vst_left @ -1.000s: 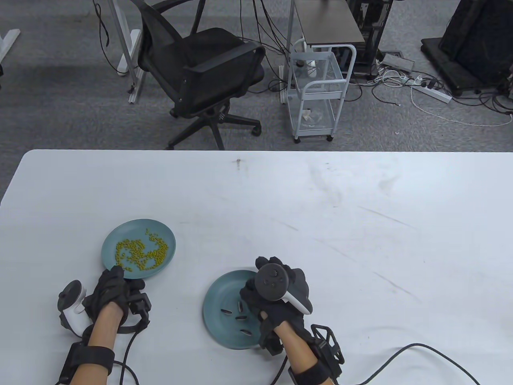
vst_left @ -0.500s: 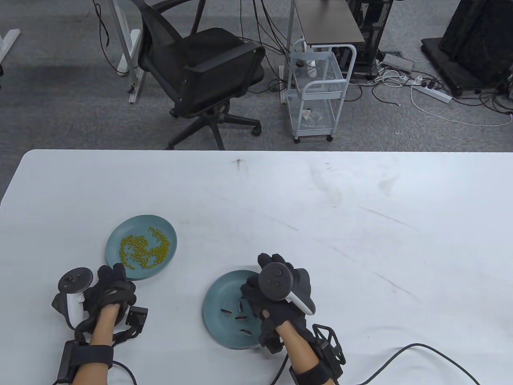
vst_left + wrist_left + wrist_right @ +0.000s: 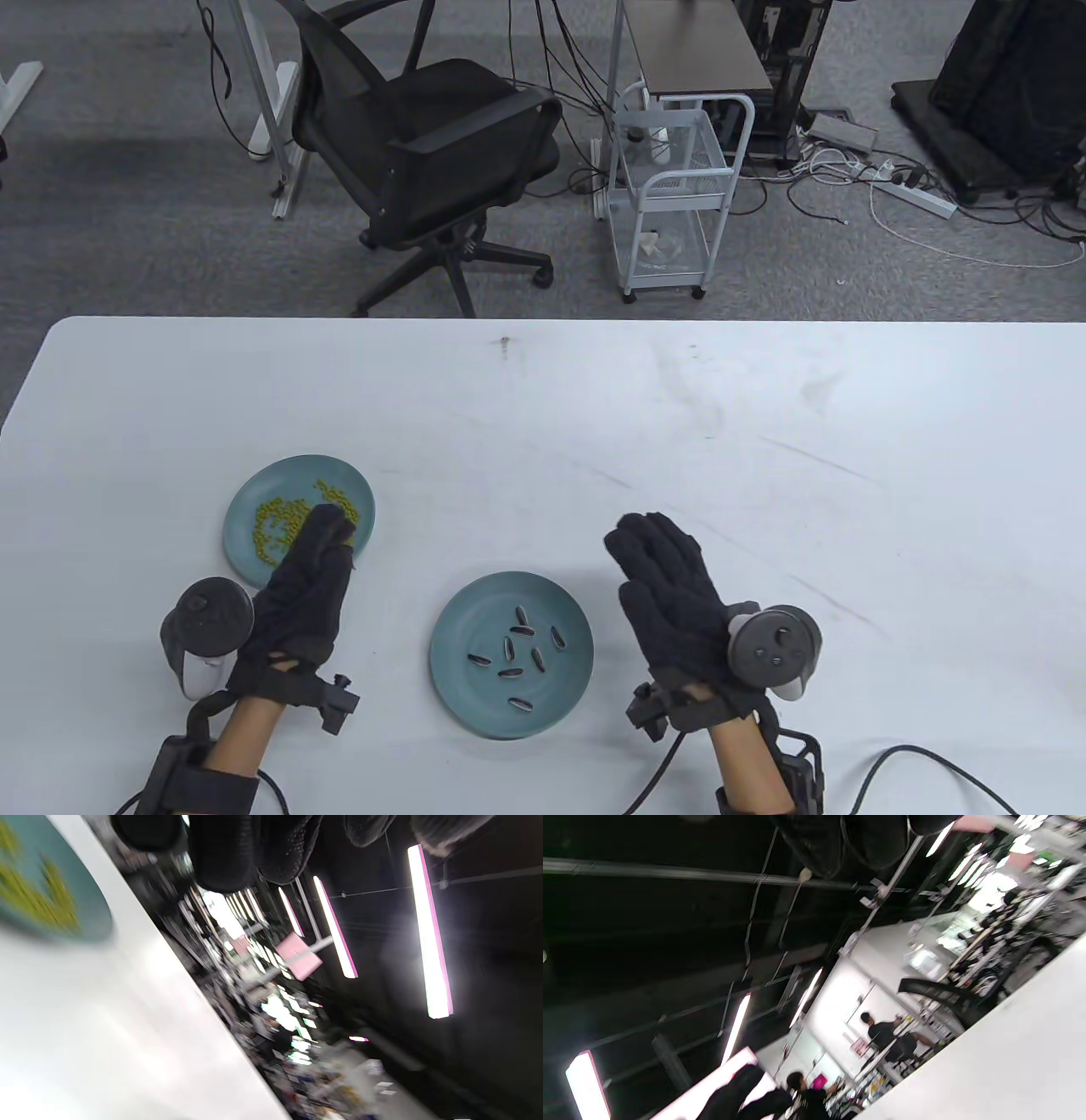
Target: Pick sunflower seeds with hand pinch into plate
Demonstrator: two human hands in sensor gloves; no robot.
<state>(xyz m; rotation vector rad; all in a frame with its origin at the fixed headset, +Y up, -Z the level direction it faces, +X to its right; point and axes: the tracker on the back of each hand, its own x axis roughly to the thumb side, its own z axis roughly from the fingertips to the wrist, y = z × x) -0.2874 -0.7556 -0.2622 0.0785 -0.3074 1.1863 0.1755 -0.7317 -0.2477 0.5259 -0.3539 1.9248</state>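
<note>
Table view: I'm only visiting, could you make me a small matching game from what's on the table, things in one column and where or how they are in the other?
Things:
1. sunflower seeds
2. yellow-green beans
3. left hand
4. right hand

Places or states:
A. fingers straight, over bare table right of the near plate
B. on the far left plate
C. on the near plate
D. fingertips over the far left plate

Pairs: 1-C, 2-B, 3-D, 4-A

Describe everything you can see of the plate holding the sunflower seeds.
The plate is round, teal and shallow with a low raised rim, glazed by the look of it. It sits flat on the white table near the front edge, between the two hands and touched by neither. Eight striped dark sunflower seeds lie loose on it, mostly around its centre.
</note>
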